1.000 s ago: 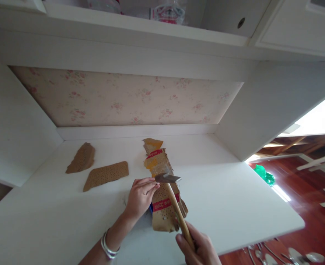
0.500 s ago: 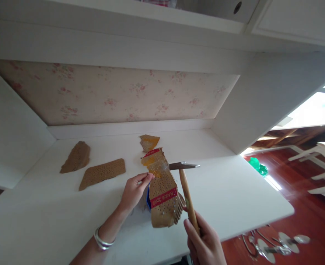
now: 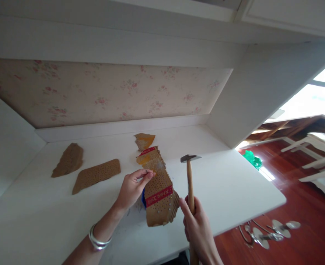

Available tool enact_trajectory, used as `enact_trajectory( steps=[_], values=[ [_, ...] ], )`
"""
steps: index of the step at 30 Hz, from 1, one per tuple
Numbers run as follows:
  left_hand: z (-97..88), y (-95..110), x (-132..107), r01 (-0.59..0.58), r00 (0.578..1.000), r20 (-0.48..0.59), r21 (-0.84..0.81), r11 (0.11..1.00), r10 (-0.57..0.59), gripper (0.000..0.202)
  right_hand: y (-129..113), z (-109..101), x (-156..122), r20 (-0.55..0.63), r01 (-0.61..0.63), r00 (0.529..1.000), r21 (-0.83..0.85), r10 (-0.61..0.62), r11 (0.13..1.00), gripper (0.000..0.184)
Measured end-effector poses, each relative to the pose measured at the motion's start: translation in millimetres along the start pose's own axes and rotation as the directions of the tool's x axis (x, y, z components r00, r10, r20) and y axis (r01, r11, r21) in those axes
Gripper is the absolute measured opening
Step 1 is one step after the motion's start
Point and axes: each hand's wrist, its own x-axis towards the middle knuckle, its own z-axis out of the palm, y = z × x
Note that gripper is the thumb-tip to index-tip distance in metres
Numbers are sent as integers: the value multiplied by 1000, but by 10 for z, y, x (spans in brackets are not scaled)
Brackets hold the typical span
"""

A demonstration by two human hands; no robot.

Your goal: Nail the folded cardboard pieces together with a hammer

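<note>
The right hand (image 3: pixel 197 228) is wrapped tight around the wooden handle of a hammer (image 3: pixel 189 182), fingers fully closed, low on the shaft. The hammer stands nearly upright, its metal head raised above the white desk (image 3: pixel 234 184) and pointing off to the right, just beside the cardboard strip (image 3: pixel 159 193) but clear of it.

That strip lies flat in the middle of the desk: brown, dotted with small holes, with a red printed band across its near end and another near its far end. A bit of something blue (image 3: pixel 143 200) peeks out from under its left edge.

The left hand (image 3: pixel 132 187) sits at the strip's left side, thumb and forefinger pinched together right over the cardboard (whatever is between them is too small to make out). The other fingers are curled in loosely. Silver bangles (image 3: pixel 97 241) ring that wrist.

Further left, well apart from the hands, two more brown perforated pieces (image 3: pixel 96 175) lie on the desk, and a small torn scrap (image 3: pixel 144 140) rests just behind the strip, near the floral back panel (image 3: pixel 109 92).

Off the right edge is red wooden floor, with a green bundle (image 3: pixel 251 159) on it.
</note>
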Motion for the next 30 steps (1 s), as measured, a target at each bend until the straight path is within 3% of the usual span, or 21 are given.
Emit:
enact_trajectory(
  steps=[6, 10, 20, 30],
  values=[
    [129, 198, 161, -165, 977, 156, 115, 980, 147, 21, 11, 64, 96, 42, 10, 999, 60, -13, 998, 42],
    [232, 242, 229, -74, 974, 222, 102, 992, 50, 20, 35, 88, 138, 69, 18, 997, 84, -24, 996, 37],
    [331, 211, 230, -23, 968, 250, 173, 985, -22, 20, 10, 109, 186, 99, 13, 995, 127, -26, 992, 26],
    [427, 164, 194, -113, 973, 221, 234, 966, 60, 15, 20, 113, 187, 110, 18, 993, 123, -31, 992, 27]
  ],
)
